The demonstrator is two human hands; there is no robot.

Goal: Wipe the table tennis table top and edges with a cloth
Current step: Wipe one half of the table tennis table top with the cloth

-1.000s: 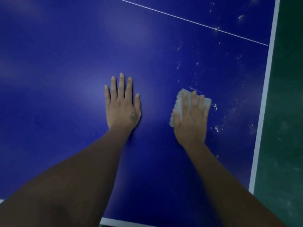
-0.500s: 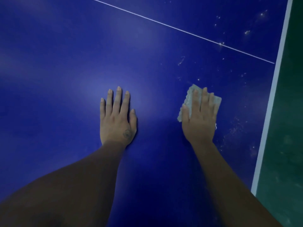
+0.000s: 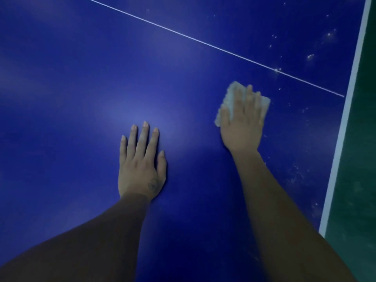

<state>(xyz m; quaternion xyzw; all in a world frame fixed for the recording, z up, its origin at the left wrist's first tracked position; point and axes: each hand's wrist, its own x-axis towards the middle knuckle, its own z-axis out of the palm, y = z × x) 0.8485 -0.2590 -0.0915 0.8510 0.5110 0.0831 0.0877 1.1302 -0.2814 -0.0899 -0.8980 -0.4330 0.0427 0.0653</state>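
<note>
Head view: dusty blue table top [image 3: 71,88], white edge line [image 3: 343,127], green floor [image 3: 362,159].

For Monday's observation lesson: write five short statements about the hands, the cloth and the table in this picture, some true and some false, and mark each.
1. The right hand presses the cloth flat on the table. True.
2. The left hand holds a second cloth. False: it lies flat and bare on the table.
3. The white specks lie mostly left of the left hand. False: they lie to the right of the cloth, near the edge stripe.
4. A thin white line crosses the table beyond both hands. True.
5. The cloth hangs over the table's side. False: it lies on the top, clear of the edge stripe.
</note>
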